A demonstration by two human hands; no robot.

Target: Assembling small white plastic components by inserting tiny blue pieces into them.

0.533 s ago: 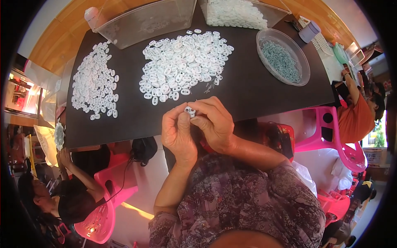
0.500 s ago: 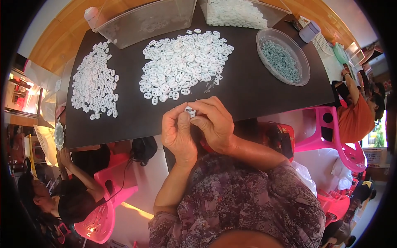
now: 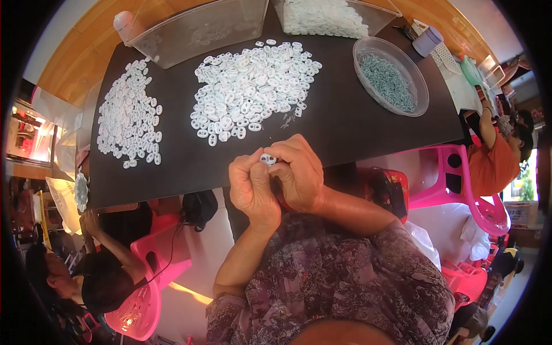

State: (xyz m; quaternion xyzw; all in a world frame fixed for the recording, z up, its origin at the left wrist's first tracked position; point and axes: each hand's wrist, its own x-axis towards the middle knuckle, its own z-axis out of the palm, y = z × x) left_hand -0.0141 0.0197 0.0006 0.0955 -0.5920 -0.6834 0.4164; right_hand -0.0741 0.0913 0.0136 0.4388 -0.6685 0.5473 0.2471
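Observation:
Just off the table's near edge, my left hand and my right hand meet, fingers closed on one small white oval two-holed plastic piece. Both thumbs press close to it, and the fingertips cover part of its rim. Beyond my hands a large heap of similar white oval pieces lies on the dark table. A smaller heap of such pieces spreads at the left. To the right stands a round clear tub of small grey-green metal parts, too fine to make out singly.
Two clear bins line the far edge, the right one heaped with white pieces. A lilac-capped container stands behind the tub. Pink chairs flank me. One person sits at the right, another at the left.
The white piece has turned slightly between my fingers, showing its holes more plainly. My left hand has shifted a little to the right. The heaps look the same.

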